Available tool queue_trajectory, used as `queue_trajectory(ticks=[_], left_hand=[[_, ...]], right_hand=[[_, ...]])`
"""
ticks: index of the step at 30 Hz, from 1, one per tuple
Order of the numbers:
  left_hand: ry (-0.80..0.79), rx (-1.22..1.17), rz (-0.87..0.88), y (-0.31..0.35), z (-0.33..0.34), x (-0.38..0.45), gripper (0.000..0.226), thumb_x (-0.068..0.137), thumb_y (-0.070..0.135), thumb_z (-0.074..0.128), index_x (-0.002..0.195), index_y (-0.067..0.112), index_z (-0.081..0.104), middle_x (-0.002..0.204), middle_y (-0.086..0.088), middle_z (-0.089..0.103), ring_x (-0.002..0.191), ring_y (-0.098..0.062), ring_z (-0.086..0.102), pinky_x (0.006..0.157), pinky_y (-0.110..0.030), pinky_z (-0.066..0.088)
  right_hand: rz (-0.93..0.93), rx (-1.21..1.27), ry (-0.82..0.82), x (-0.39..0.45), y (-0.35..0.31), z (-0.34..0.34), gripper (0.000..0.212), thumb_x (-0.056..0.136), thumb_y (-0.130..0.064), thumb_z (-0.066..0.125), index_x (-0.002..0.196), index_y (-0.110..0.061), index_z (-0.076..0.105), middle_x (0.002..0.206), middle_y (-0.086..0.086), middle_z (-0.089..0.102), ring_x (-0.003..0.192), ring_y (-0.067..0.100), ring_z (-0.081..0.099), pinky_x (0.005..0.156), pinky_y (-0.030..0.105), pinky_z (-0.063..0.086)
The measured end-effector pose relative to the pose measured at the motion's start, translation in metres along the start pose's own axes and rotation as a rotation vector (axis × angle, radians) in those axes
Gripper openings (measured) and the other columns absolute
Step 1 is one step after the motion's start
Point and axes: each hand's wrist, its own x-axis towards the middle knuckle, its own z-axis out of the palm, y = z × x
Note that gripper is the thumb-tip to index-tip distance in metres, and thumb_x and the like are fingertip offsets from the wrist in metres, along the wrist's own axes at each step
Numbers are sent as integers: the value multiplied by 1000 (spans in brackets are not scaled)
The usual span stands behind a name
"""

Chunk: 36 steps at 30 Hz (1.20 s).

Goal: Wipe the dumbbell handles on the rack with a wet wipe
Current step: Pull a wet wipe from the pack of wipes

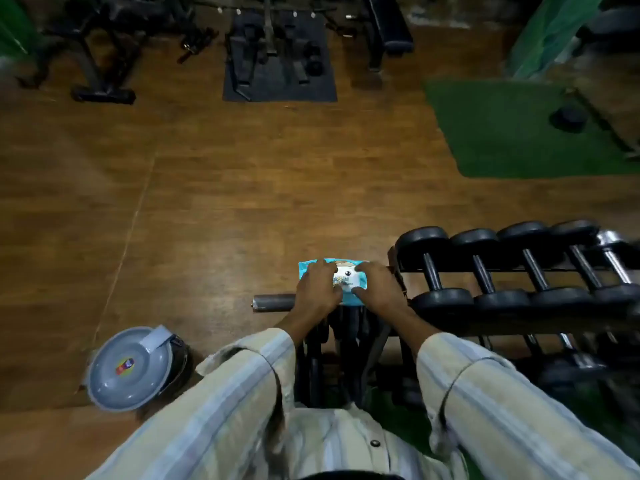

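Head view looks down on both my hands, set side by side on a wet wipe pack (332, 282). My left hand (318, 289) lies over its left half with fingers curled onto the top edge; my right hand (379, 287) covers the right half, forefinger and thumb pinching at the white label in the middle. The pack is a soft, glossy, turquoise plastic pouch, rectangular, its long axis running left to right. It rests on the left end of the dumbbell rack (398, 271), above a row of dark upright plates (346, 341).

Just right of my hands, the dumbbells (485, 268) lie in a row on the rack, with round matte black heads and thin metal handles (432, 270) pointing away from me; the farthest right looks chrome. A dull grey metal tube (273, 302) sticks out leftward from under my left hand. My sleeves (221, 403) are pale striped cloth. A round grey plastic lidded container (130, 367) sits on the brown wood-grain floor (242, 188) at lower left, and a green mat (512, 129) lies far right.
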Motion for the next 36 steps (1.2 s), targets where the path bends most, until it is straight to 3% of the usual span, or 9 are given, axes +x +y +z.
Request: queue_trajectory(ticks=[5, 12, 15, 19, 23, 27, 30, 36], left_hand=[[-175, 124, 163, -7, 10, 32, 27, 83, 21, 67, 108, 11, 67, 116, -9, 62, 113, -33, 52, 90, -46, 48], [-205, 157, 250, -11, 12, 47, 21, 76, 11, 64, 97, 10, 67, 111, -5, 62, 109, -28, 50, 82, -37, 46], [-245, 162, 280, -14, 6, 53, 18, 74, 13, 67, 91, 11, 64, 103, -7, 63, 101, -29, 52, 79, -36, 43], [-296, 211, 293, -17, 1, 64, 23, 69, 19, 74, 89, 9, 68, 94, -10, 68, 90, -32, 59, 73, -37, 45], [-348, 243, 326, -13, -7, 70, 27, 65, 22, 79, 74, 12, 56, 86, -12, 64, 83, -31, 58, 67, -30, 29], [-350, 282, 356, -16, -6, 66, 27, 70, 26, 77, 85, 7, 64, 97, -13, 63, 95, -30, 56, 71, -32, 38], [-349, 314, 377, -18, -7, 65, 31, 73, 28, 72, 93, 3, 70, 99, -14, 63, 97, -30, 57, 76, -34, 44], [-368, 437, 480, -13, -15, 71, 30, 76, 28, 69, 94, 3, 72, 99, -14, 65, 94, -30, 60, 72, -31, 38]], right_hand=[[99, 164, 17, 6, 3, 11, 47, 82, -19, 81, 124, -6, 66, 123, 11, 61, 108, 28, 62, 94, 42, 52], [173, 238, 29, 12, 5, 16, 50, 77, -7, 82, 123, -11, 63, 115, 2, 56, 86, 16, 61, 81, 35, 57], [183, 231, 26, 14, 8, 21, 55, 78, -6, 83, 128, -11, 61, 122, 6, 57, 94, 20, 62, 86, 36, 58], [192, 222, 29, 14, 7, 24, 54, 81, -6, 80, 131, -10, 60, 123, 8, 55, 87, 15, 60, 84, 35, 57], [206, 218, 25, 14, 6, 24, 54, 81, -7, 80, 131, -11, 60, 123, 7, 55, 92, 20, 63, 86, 38, 56], [228, 210, 39, 14, 5, 27, 55, 77, -5, 82, 126, -11, 60, 123, 8, 56, 97, 23, 62, 84, 32, 53], [235, 195, 46, 16, 4, 28, 56, 75, -2, 81, 126, -10, 60, 124, 9, 57, 103, 27, 62, 89, 37, 54], [251, 151, 53, 17, 2, 30, 55, 75, -4, 84, 124, -11, 60, 127, 8, 57, 113, 26, 59, 94, 31, 48]])
